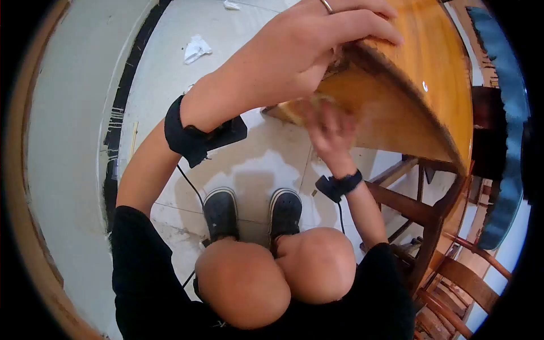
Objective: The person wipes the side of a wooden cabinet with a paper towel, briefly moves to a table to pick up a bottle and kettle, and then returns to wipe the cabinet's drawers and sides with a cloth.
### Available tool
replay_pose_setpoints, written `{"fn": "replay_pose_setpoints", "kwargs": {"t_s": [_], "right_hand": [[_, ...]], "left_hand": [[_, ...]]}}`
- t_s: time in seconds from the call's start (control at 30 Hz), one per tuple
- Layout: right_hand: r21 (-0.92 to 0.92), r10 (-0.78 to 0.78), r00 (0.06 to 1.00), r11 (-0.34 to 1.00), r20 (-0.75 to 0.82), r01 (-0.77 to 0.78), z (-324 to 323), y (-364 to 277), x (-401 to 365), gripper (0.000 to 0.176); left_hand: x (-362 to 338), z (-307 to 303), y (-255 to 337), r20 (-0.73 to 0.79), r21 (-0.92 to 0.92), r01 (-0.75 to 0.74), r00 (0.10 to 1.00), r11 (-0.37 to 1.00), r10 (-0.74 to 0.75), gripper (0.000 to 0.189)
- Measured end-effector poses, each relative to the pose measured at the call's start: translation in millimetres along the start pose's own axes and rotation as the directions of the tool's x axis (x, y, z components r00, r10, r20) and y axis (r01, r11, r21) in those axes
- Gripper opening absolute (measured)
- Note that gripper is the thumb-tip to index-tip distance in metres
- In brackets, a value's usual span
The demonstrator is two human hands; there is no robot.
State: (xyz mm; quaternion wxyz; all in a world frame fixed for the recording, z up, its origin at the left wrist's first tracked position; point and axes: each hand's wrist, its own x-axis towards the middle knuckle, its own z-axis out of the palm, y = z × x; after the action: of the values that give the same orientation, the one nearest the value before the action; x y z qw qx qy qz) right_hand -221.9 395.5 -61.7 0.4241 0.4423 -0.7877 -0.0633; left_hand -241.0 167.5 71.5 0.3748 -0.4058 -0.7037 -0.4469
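1. Left hand [306,54]: fingers curled over the left end of the wooden surface's [436,62] curved edge, gripping it.
2. Right hand [331,127]: blurred beside the panel [391,122] below that edge, fingers slightly spread; cannot tell whether holding anything.

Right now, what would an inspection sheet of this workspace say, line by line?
Surface: tiled floor, stained in places
Job's things: wood panel; yellowish item by right hand, too blurred to identify
Clutter: white scraps on floor
Grippers: left hand has fingers over panel's edge; right hand blurred before panel's face
Cables: black cable at left wrist, another at right
Surroundings: chair to the right, pale wall to the left
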Motion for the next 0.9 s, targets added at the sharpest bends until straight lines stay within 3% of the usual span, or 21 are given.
{"fn": "replay_pose_setpoints", "kwargs": {"t_s": [0.03,0.13,0.23,0.3,0.4,0.53,0.67,0.77,0.83,0.9], "right_hand": [[0.054,-0.110,0.989,0.993,0.094,0.105,11.9,-5.4,-13.8,0.032],[0.136,-0.125,0.991,0.984,0.051,0.117,22.7,-11.4,-19.3,0.035],[0.051,0.006,0.990,0.999,-0.137,0.001,-4.9,7.1,11.1,0.036],[0.142,0.224,0.921,0.972,-0.318,-0.187,-23.3,21.9,41.1,0.035],[0.114,0.285,0.906,0.958,-0.313,-0.262,-43.0,22.3,66.7,0.032],[0.130,0.047,0.997,0.991,-0.057,-0.040,3.7,-6.2,3.5,0.035],[0.104,-0.080,0.983,0.993,0.168,0.063,19.7,-12.8,-37.6,0.037],[0.067,0.064,0.995,0.996,-0.077,-0.058,-9.0,16.7,-18.6,0.037],[-0.043,0.231,0.926,0.966,-0.300,-0.255,-30.3,38.1,1.7,0.035],[0.014,0.341,0.880,0.934,-0.331,-0.357,-39.7,45.4,10.5,0.035]], "left_hand": [[-1.4,2.2,-3.9,-0.010,-0.028,-0.002,1.000,1.000,0.002,0.040],[-3.8,-0.4,-8.9,0.064,0.029,0.050,0.997,0.998,-0.052,0.040],[-6.0,1.9,-9.5,0.026,-0.017,0.032,0.999,0.999,-0.032,0.039],[-2.4,2.6,-7.6,0.006,-0.018,0.009,1.000,1.000,-0.009,0.038],[3.9,-0.8,5.0,0.061,0.091,0.026,0.998,0.996,-0.031,0.037],[4.7,-0.3,6.9,0.074,0.047,0.084,0.993,0.995,-0.087,0.037],[6.8,-4.8,11.6,0.138,0.114,0.139,0.978,0.984,-0.154,0.038],[4.1,-3.0,8.5,0.121,0.118,0.129,0.982,0.985,-0.143,0.039],[2.7,-1.3,10.5,0.117,0.119,0.134,0.982,0.984,-0.148,0.039],[2.3,1.4,7.8,0.111,0.123,0.125,0.984,0.984,-0.139,0.038]]}}
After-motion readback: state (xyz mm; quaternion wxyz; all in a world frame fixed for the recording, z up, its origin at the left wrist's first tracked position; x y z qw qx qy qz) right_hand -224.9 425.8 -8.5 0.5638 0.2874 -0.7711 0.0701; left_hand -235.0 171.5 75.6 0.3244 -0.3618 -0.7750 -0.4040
